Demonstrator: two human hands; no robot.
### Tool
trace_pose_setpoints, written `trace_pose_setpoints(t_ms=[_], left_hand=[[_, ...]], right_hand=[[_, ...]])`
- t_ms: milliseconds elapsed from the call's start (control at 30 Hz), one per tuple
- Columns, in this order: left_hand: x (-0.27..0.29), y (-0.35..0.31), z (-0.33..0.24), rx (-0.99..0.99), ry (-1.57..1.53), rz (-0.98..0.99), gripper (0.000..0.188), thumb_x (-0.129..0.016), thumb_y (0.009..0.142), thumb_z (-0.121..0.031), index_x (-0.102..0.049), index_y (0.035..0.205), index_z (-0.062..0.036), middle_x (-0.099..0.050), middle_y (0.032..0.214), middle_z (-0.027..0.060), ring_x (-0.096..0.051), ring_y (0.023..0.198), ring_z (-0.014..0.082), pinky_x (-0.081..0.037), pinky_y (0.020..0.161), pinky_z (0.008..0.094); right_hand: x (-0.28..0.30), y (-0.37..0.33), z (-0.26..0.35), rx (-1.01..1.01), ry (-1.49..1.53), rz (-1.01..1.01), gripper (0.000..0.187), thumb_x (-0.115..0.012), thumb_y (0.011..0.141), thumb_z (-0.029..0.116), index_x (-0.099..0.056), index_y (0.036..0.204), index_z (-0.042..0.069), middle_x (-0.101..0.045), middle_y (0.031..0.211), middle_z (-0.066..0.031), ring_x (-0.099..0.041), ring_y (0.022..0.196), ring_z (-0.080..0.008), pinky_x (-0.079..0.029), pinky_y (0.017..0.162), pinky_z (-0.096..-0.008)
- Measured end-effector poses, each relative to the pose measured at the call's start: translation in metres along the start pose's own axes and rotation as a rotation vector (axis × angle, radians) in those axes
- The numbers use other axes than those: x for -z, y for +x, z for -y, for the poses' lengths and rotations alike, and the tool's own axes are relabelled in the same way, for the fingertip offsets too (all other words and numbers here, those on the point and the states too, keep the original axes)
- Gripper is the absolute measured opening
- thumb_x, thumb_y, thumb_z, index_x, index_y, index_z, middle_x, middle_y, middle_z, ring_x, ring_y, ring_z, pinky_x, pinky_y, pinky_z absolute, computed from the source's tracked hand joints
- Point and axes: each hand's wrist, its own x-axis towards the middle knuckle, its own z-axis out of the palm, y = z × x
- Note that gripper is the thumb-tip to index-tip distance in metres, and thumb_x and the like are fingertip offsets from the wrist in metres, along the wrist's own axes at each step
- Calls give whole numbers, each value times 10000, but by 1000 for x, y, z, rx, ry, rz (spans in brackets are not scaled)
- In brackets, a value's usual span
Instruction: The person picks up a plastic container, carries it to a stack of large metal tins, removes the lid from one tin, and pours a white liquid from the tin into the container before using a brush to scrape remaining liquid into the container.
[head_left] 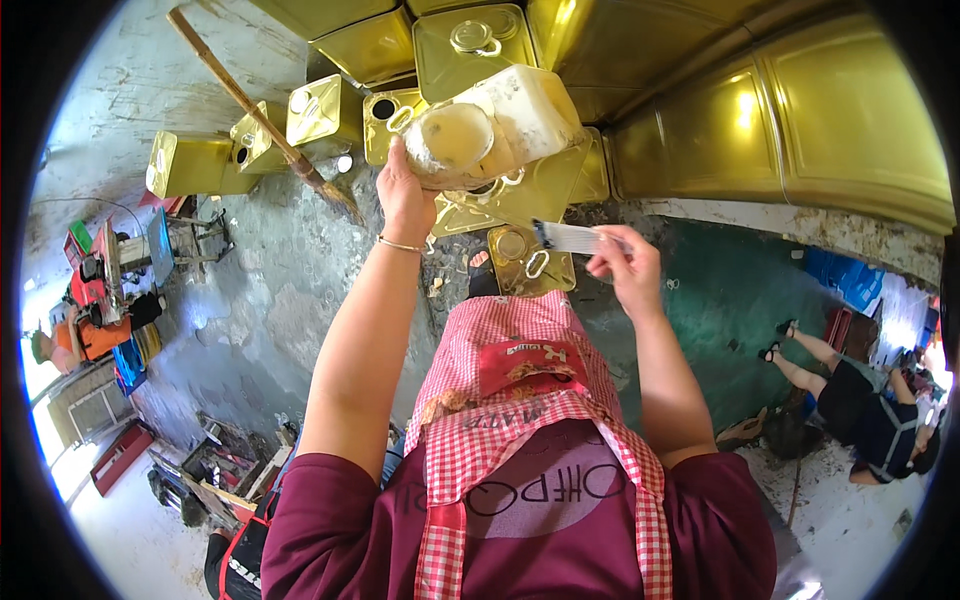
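My left hand (402, 190) is closed on the near left side of a cloudy white plastic jug (535, 110). The jug lies tilted in the air, smeared with yellowish residue, its wide round opening toward me. In my right hand (630, 268), a pale, clear, ribbed piece with a dark end (575, 238) is pinched between thumb and fingers; its exact kind is unclear. It points left, below the jug. Under both hands stand gold square tin cans, among them a small one (535, 275) with a ring handle and a larger one (560, 195) partly hidden by the jug.
Large gold tins (690, 135) line the far right, and more small gold tins (330, 110) stand at the far left. A wooden-handled broom (240, 95) leans there. Other people (870, 410) are at the right, left and lower left. A cluttered bench (215, 465) stands lower left.
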Motion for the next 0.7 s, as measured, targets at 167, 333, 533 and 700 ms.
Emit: trace_pose_setpoints(t_ms=[167, 333, 533, 700], left_hand=[[-52, 14, 0, 12, 61, 197, 474, -542, 971, -388, -548, 1184, 36, -638, 1118, 118, -652, 985, 276, -562, 813, 461], [-107, -3, 25, -2, 155, 192, 422, -619, 932, -319, -584, 1092, 70, -654, 1000, 119, -664, 846, 239, -568, 727, 392], [-89, 7, 27, 61, 140, 336, 385, -603, 939, -311, -565, 1126, 23, -648, 1063, 128, -671, 916, 263, -577, 779, 449], [-79, -13, 8, 66, 194, 378, 366, -564, 960, -304, -554, 1159, 3, -636, 1116, 114, -654, 994, 270, -559, 849, 479]], right_hand=[[46, -45, -7, -123, 160, -179, 211, -585, 953, 142, -623, 1080, -23, -658, 814, -80, -638, 637, -121, -525, 552, -223], [62, -81, -1, -162, 307, -220, 260, -570, 966, 183, -593, 1135, -14, -641, 810, -56, -611, 636, -107, -491, 553, -204], [67, -48, 11, 95, 465, -217, 293, -497, 992, 180, -570, 1205, -9, -608, 818, -23, -543, 662, -72, -422, 579, -195], [65, -1, 40, 185, 298, -195, 265, -528, 976, 144, -594, 1181, -10, -620, 852, -19, -546, 684, -63, -431, 587, -191]])
